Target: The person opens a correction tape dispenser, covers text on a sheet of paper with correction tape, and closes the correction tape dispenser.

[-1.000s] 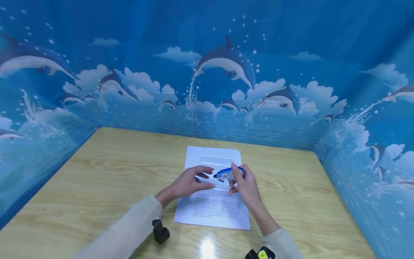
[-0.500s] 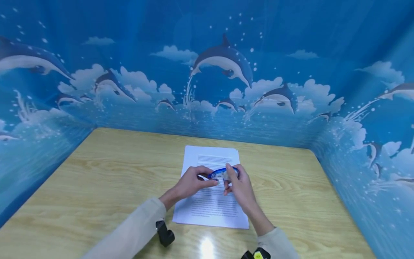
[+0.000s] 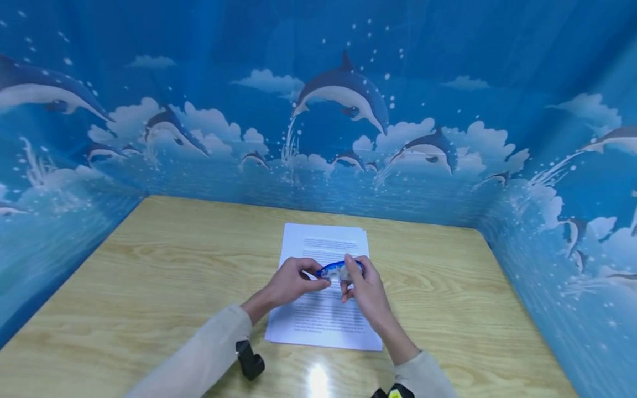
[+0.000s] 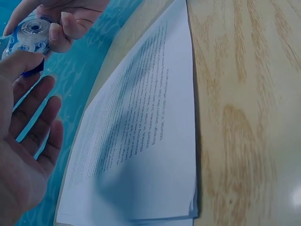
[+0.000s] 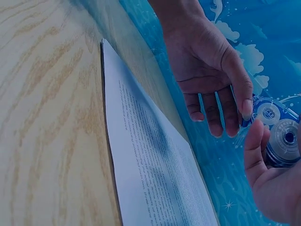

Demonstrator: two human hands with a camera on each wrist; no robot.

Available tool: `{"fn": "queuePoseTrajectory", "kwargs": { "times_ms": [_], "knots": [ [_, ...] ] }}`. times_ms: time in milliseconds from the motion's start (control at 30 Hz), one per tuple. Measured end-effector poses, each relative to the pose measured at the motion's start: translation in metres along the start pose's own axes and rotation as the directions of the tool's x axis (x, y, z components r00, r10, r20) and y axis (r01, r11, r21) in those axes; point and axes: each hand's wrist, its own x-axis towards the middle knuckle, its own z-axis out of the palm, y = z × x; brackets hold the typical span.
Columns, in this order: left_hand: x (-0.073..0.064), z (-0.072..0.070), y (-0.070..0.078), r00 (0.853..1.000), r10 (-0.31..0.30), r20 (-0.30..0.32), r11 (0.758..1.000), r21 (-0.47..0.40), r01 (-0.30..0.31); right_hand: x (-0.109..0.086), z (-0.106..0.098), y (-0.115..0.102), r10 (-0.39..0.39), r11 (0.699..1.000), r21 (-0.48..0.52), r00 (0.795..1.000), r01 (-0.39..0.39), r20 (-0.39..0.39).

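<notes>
A blue and clear correction tape dispenser (image 3: 330, 271) is held between both hands above the printed sheets (image 3: 325, 326). My right hand (image 3: 370, 293) grips its wide rear part between thumb and fingers. At the narrow end, my left hand (image 3: 291, 283) pinches the dark blue tip with thumb and forefinger. The left wrist view shows the round reel of the correction tape (image 4: 35, 29) through its clear case, and the left hand's other fingers (image 4: 40, 113) spread loosely. In the right wrist view two reels show in the dispenser (image 5: 284, 139), partly covered by the right hand.
The sheets lie in a slightly uneven stack on a wood-grain table (image 3: 199, 249). A blue curtain printed with dolphins (image 3: 343, 94) encloses the table's back and sides. Black wrist cameras (image 3: 250, 359) sit at the pale sleeves (image 3: 199, 354).
My right hand has moved left with the correction tape, bringing its tip to my left hand. The left thumb and forefinger, apart from it before, now pinch that tip.
</notes>
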Motion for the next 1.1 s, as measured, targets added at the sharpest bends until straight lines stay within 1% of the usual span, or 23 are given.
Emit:
{"fn": "queuePoseTrajectory", "kwargs": {
  "times_ms": [133,300,600,833,900,1100],
  "knots": [
    [-0.002,-0.002,0.001,1.000,0.008,-0.003,1.000,0.011,-0.008,-0.001,0.001,0.000,-0.007,1.000,0.017,1.000,0.006,0.009],
    [-0.004,-0.003,0.002,1.000,-0.007,-0.001,1.000,0.021,0.007,-0.001,0.001,0.002,-0.012,1.000,0.027,1.000,0.012,0.013],
    [-0.008,-0.006,-0.001,0.998,-0.049,0.028,0.998,-0.046,0.051,-0.002,0.002,0.001,-0.022,1.000,0.021,1.000,0.021,0.017],
    [-0.008,-0.014,-0.008,0.999,-0.037,-0.009,0.997,-0.068,0.036,-0.001,-0.004,0.002,0.016,1.000,0.003,0.999,-0.016,-0.045],
    [-0.007,-0.016,-0.008,0.999,-0.031,-0.012,0.997,-0.078,0.030,-0.001,-0.005,0.003,0.017,1.000,0.007,0.999,-0.016,-0.045],
    [-0.007,-0.016,-0.006,1.000,-0.020,0.005,0.997,-0.078,0.021,-0.001,-0.004,0.007,0.034,0.999,0.019,0.999,-0.033,-0.035]
  ]
}}
